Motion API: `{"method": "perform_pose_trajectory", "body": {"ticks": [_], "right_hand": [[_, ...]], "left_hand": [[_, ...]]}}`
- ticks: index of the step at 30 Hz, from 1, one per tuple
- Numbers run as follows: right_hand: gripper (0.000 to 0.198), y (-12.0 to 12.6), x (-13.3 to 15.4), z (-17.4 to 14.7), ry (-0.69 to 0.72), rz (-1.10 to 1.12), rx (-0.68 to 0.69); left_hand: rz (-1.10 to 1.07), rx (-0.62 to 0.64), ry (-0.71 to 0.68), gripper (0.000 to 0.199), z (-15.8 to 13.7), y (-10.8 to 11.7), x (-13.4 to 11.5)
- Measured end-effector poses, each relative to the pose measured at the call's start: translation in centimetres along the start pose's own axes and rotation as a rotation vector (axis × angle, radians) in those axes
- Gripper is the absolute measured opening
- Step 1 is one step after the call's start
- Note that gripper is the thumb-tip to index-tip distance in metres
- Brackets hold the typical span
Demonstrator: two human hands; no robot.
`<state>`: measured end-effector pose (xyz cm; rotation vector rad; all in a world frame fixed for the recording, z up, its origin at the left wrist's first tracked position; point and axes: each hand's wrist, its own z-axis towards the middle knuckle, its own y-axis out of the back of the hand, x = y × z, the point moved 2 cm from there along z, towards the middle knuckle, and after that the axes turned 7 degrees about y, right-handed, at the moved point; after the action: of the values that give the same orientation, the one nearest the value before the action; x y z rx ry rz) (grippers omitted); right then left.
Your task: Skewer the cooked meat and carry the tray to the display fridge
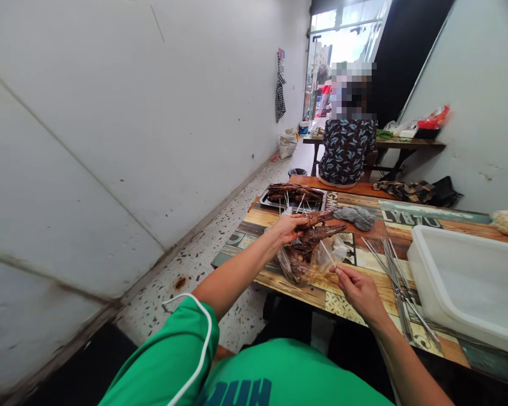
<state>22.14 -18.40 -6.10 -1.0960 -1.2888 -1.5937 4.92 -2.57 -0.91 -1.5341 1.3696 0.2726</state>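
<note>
My left hand is closed round a long, dark brown piece of meat, just above a clear plastic bag. More dark, glossy meat pieces lie in the open bag on the table. In my right hand, thumb and fingers pinch one end of a thin, pale skewer, which slants up and left toward the meat. Whether its tip touches the meat I cannot tell. A black tray behind the bag holds similar meat pieces with skewers sticking out.
Several metal skewers lie beside a white plastic tub at the right. A grey cloth lies behind the bag. Beyond the wooden table, a person sits on a bench facing away. A wall runs along the left.
</note>
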Motion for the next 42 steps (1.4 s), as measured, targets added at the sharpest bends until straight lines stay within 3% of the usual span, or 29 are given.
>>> {"method": "perform_pose_trajectory", "body": {"ticks": [6,12,19,29,42], "right_hand": [[0.051,0.1,0.8,0.0,0.017,-0.041,0.012],[0.054,0.3,1.1,-0.2,0.013,-0.056,0.018],[0.06,1.5,1.1,-1.4,-0.004,-0.079,0.074],[0.068,2.3,1.9,-2.1,-0.044,-0.101,0.076],[0.063,1.9,1.5,-1.3,-0.053,-0.073,0.047]], "left_hand": [[0.096,0.11,0.061,0.018,-0.1,0.5,-0.6],[0.105,-0.016,0.108,0.017,1.0,0.7,-0.5],[0.068,-0.074,0.097,0.013,1.2,1.3,-1.0],[0.046,0.029,0.028,0.016,0.2,0.9,-1.4],[0.039,0.036,0.024,0.017,-0.3,0.2,-0.9]]}}
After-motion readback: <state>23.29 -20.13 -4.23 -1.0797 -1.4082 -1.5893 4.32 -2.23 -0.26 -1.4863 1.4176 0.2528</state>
